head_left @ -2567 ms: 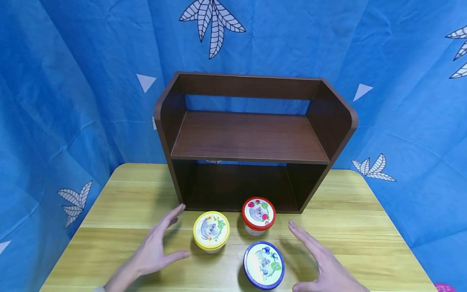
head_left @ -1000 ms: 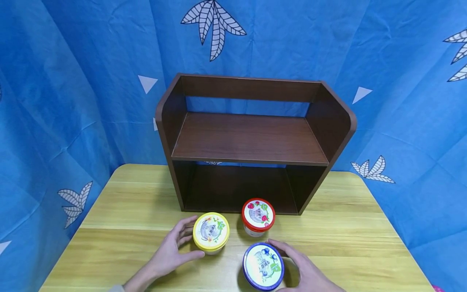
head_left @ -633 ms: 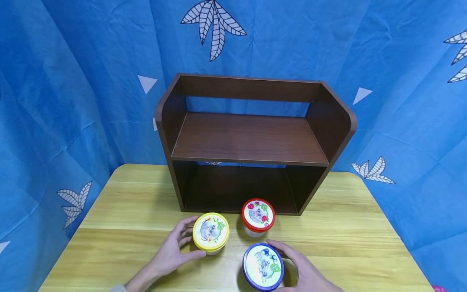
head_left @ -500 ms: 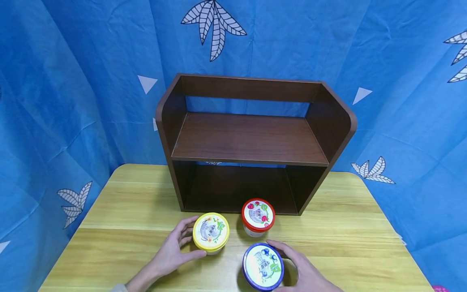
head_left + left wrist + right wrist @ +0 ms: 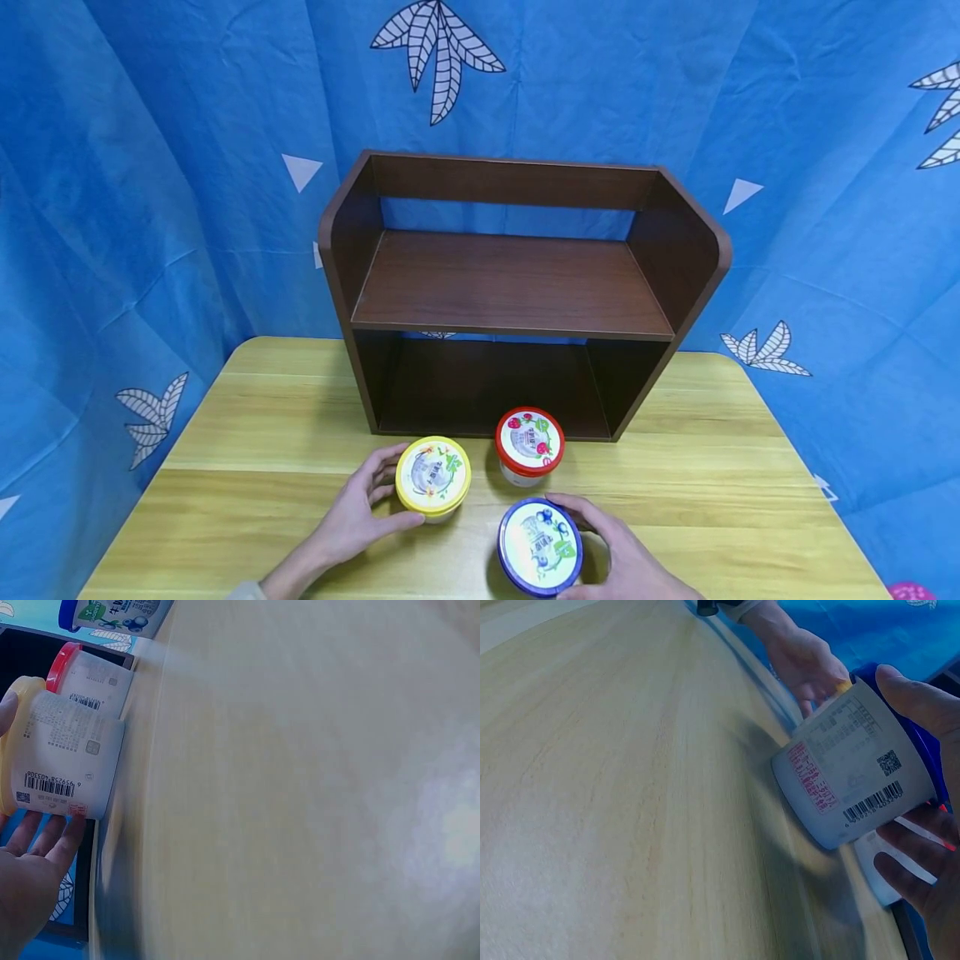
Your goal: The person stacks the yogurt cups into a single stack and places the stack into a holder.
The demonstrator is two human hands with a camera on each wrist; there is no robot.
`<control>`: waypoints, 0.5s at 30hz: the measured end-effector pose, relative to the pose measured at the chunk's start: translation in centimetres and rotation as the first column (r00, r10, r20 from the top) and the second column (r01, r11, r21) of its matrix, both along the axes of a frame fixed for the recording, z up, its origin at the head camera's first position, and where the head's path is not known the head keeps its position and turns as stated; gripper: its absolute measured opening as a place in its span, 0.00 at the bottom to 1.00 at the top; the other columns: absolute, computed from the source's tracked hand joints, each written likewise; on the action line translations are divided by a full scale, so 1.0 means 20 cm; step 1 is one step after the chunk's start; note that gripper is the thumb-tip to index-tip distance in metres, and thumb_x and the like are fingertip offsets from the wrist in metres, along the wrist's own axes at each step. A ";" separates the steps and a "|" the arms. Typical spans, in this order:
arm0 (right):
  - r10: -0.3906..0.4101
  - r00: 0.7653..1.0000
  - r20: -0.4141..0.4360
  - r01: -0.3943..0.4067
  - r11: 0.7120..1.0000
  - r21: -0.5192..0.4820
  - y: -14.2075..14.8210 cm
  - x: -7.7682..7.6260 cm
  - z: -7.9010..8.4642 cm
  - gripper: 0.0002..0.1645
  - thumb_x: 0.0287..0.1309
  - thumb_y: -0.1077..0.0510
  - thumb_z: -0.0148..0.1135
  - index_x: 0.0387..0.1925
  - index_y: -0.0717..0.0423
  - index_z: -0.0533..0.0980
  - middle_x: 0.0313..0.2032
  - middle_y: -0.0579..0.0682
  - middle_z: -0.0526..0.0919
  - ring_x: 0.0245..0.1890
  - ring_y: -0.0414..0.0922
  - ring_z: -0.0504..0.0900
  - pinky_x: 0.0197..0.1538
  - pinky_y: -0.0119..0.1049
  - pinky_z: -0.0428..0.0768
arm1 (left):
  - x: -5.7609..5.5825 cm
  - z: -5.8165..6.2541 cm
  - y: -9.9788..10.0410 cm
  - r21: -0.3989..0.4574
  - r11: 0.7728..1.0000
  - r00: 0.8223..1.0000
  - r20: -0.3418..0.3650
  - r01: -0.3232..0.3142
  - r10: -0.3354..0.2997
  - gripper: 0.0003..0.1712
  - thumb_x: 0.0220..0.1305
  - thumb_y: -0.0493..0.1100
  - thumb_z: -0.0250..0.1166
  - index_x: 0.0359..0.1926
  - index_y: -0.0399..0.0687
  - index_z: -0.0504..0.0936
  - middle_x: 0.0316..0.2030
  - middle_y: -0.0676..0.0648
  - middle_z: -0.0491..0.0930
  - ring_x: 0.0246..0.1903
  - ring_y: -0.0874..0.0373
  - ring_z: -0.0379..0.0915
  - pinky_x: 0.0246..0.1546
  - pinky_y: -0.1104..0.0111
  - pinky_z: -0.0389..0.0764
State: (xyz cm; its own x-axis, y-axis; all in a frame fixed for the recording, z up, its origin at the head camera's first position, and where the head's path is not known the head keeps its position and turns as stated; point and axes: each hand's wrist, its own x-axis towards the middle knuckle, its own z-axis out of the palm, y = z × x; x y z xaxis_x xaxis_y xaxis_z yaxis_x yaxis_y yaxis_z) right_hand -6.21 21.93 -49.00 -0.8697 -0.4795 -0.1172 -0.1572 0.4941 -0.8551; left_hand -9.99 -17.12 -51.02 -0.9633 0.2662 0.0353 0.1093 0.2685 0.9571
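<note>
My left hand [image 5: 360, 515] grips a yellow-lidded tub [image 5: 432, 473] at its left side. In the left wrist view the thumb lies by the yellow lid and the fingers reach the white, barcoded wall of the tub [image 5: 64, 750]. Nearer the front, my right hand [image 5: 618, 554] holds a blue-lidded tub [image 5: 540, 546] with blueberries pictured on its lid, from the right. The right wrist view has the thumb on the blue rim and fingers on the far side of the white cup [image 5: 847, 761]. A red-lidded tub [image 5: 529, 442] stands untouched between and behind them.
A dark brown two-tier shelf [image 5: 513, 283] stands at the back of the wooden table [image 5: 720, 467]. The red-lidded tub is just before its lower compartment. A blue curtain [image 5: 187, 125] with leaf prints hangs behind. Something pink [image 5: 910, 591] shows at the lower right corner.
Both hands have come inward from beside the tubs: the left hand now grips the yellow-lidded tub, the right hand the blue-lidded one. Over the last half second almost nothing has moved.
</note>
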 end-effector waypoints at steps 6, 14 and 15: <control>0.000 1.000 0.029 0.000 1.000 -0.002 0.00 0.00 0.01 0.53 0.51 0.45 0.83 0.75 0.33 0.65 0.70 0.39 0.76 0.65 0.33 0.74 0.64 0.36 0.80 | 0.00 -0.01 0.00 0.020 1.000 1.000 -0.013 0.003 -0.003 0.52 0.52 0.42 0.84 0.75 0.45 0.66 0.68 0.38 0.76 0.60 0.71 0.74 0.62 0.74 0.81; -0.026 0.998 0.053 0.024 0.999 0.045 -0.01 0.00 0.01 0.52 0.51 0.42 0.83 0.74 0.29 0.65 0.71 0.37 0.75 0.66 0.35 0.74 0.66 0.37 0.79 | -0.01 -0.01 -0.01 0.026 1.000 1.000 -0.026 0.005 -0.004 0.51 0.52 0.42 0.84 0.74 0.45 0.67 0.67 0.38 0.77 0.59 0.70 0.75 0.61 0.74 0.81; -0.027 0.998 0.050 0.025 0.998 0.049 -0.01 0.00 0.01 0.52 0.51 0.42 0.83 0.74 0.29 0.64 0.71 0.37 0.75 0.66 0.36 0.74 0.66 0.37 0.79 | -0.01 -0.01 -0.01 0.024 1.000 1.000 -0.026 0.004 -0.004 0.51 0.52 0.42 0.84 0.74 0.45 0.67 0.67 0.38 0.77 0.59 0.70 0.75 0.60 0.74 0.81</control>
State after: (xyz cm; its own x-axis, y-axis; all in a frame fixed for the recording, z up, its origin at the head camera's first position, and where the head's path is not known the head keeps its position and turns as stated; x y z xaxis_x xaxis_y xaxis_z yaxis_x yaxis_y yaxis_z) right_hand -6.23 21.78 -48.72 -0.8742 -0.4495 -0.1837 -0.1012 0.5387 -0.8364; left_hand -10.14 -17.25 -51.30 -0.9608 0.2690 0.0671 0.1357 0.2450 0.9600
